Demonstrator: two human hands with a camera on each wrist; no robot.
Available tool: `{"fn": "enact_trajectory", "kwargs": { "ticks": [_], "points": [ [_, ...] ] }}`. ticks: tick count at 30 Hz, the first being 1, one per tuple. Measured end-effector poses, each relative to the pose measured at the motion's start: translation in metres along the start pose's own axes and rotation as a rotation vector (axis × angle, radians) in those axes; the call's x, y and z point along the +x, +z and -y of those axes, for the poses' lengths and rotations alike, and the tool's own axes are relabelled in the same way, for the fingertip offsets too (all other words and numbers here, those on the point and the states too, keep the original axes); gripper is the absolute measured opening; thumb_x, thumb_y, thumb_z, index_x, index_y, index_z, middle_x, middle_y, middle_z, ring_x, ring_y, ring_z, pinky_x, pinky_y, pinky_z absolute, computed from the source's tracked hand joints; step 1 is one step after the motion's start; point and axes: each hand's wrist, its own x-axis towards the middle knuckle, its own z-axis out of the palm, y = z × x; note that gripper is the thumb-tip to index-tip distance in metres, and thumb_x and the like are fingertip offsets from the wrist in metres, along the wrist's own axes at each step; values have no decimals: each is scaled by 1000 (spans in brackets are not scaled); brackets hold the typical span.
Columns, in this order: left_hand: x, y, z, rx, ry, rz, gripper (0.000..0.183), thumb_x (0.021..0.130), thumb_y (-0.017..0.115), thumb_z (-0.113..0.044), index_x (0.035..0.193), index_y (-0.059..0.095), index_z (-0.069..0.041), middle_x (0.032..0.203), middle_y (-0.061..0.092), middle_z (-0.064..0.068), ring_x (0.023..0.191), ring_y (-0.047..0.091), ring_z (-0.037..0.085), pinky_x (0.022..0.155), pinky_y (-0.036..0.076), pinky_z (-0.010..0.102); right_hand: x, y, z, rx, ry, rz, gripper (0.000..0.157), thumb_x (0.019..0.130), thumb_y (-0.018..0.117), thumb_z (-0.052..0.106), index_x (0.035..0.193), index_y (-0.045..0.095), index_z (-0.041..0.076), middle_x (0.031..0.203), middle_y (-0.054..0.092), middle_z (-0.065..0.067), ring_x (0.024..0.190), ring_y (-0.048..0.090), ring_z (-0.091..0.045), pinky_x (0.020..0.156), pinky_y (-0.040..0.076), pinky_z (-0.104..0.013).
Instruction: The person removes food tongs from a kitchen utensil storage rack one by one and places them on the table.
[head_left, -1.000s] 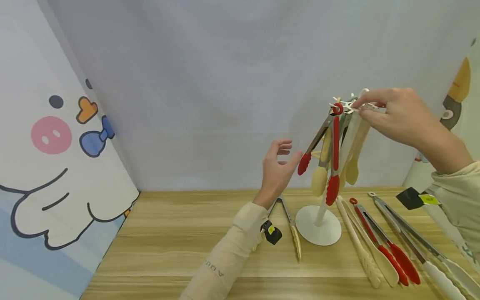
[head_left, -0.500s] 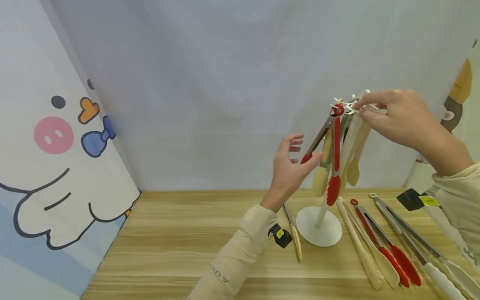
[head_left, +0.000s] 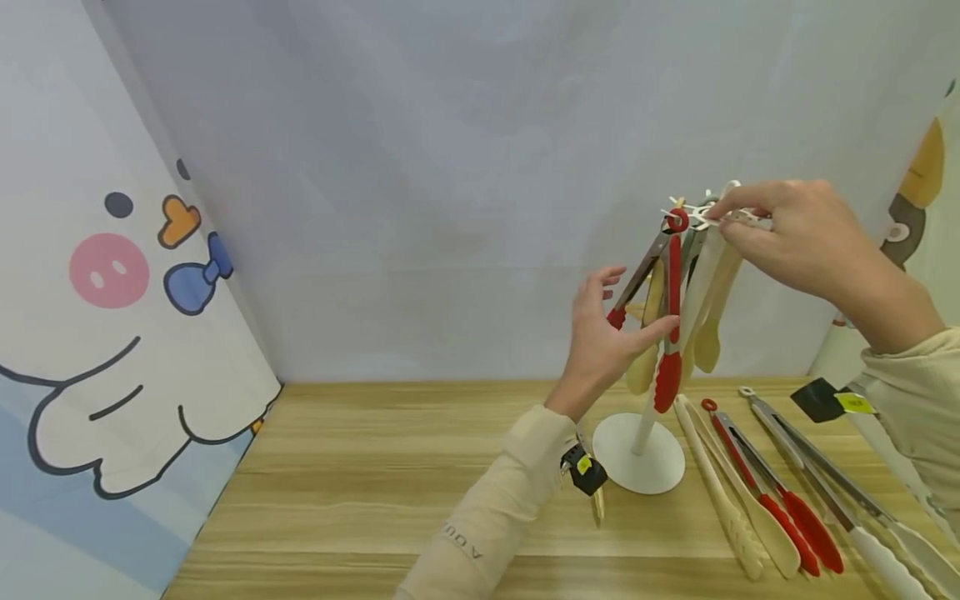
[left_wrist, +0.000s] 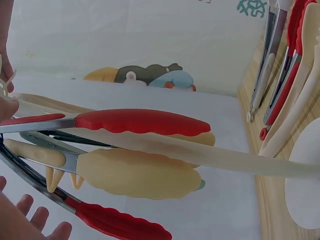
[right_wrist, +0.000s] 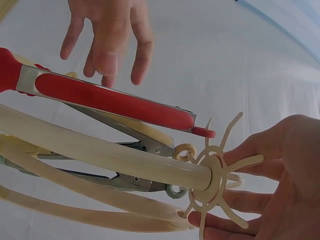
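Observation:
A white utensil stand (head_left: 637, 471) holds several hanging tongs. Its top hook ring (right_wrist: 214, 162) is pinched between the thumb and fingers of my right hand (head_left: 806, 233). Red-tipped tongs (head_left: 673, 287) hang spread on the near left hook by a red loop. My left hand (head_left: 606, 343) is around them with fingers spread, its thumb overlapping the red handle in the head view and its fingers beside the other leg. Cream-tipped tongs (left_wrist: 140, 172) hang just behind, partly covered. Beige tongs (head_left: 707, 342) hang on the far side, near the stand's pole (left_wrist: 235, 159).
On the wooden table (head_left: 360, 483), right of the stand's base, lie beige tongs (head_left: 716, 492), red tongs (head_left: 810, 525) and white-tipped steel tongs (head_left: 873, 546). Yellow-tipped tongs (head_left: 598, 506) lie left of the base, mostly hidden by my left sleeve. A pale curtain (head_left: 412, 208) hangs behind.
My left hand has moved right to the red-tipped tongs, its thumb passing across to the near handle. The left sleeve now covers most of the yellow-tipped tongs. My right hand stays at the ring.

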Motion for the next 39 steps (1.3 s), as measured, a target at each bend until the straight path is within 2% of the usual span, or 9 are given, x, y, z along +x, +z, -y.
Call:
{"fn": "enact_trajectory", "kwargs": {
  "ticks": [6,13,15,16,20,22,23,32,39],
  "points": [
    [3,9,-2,46,-30,21,81,73,81,-39,138,35,-27,135,40,-6,121,38,11,93,41,35,-2,-1,0,-2,0,5,31,91,44,18,105,69,6,121,58,-26,100,54,-44,61,32,-39],
    [3,11,5,72,16,16,79,70,84,-33,134,38,-24,122,46,-6,111,44,8,83,42,21,-2,2,5,-8,12,-8,29,92,47,19,105,69,6,123,57,-26,98,55,-45,62,35,-43],
    [2,10,6,76,20,12,78,70,84,-33,133,39,-24,121,46,-7,109,45,8,82,42,21,-2,3,6,-11,12,-8,28,93,47,19,105,69,6,123,56,-27,97,56,-44,63,34,-43],
    [2,9,6,78,20,11,78,70,83,-34,133,39,-24,121,46,-7,109,45,8,82,42,21,-2,3,7,-12,9,-9,28,92,47,18,105,69,6,123,56,-27,89,57,-42,61,34,-42],
    [2,9,7,74,25,10,76,71,82,-33,132,39,-24,121,46,-6,108,44,9,82,42,22,-2,2,6,-11,9,-14,28,92,47,17,103,69,5,121,57,-27,88,57,-40,61,33,-41],
    [2,9,7,71,31,11,75,71,82,-32,132,40,-23,121,46,-5,108,44,9,81,42,22,-2,2,5,-8,10,-16,28,92,47,16,103,69,5,121,57,-27,88,57,-41,62,33,-41],
    [2,9,6,71,34,11,74,72,82,-32,132,40,-23,121,46,-5,108,44,9,81,42,22,-2,2,5,-6,11,-17,28,91,47,16,103,69,5,121,58,-27,94,57,-42,63,33,-42],
    [2,9,3,88,51,-6,71,72,81,-32,132,43,-22,122,48,-5,111,43,9,87,42,25,-4,1,1,-13,12,-27,28,91,47,16,103,69,5,121,57,-27,90,57,-41,61,31,-40],
    [3,8,-1,86,68,-22,70,73,81,-32,131,44,-21,120,49,-1,108,45,10,86,42,23,-4,0,0,-13,7,-24,27,91,47,16,103,69,4,122,57,-27,94,55,-42,59,30,-39]
  ]
}}
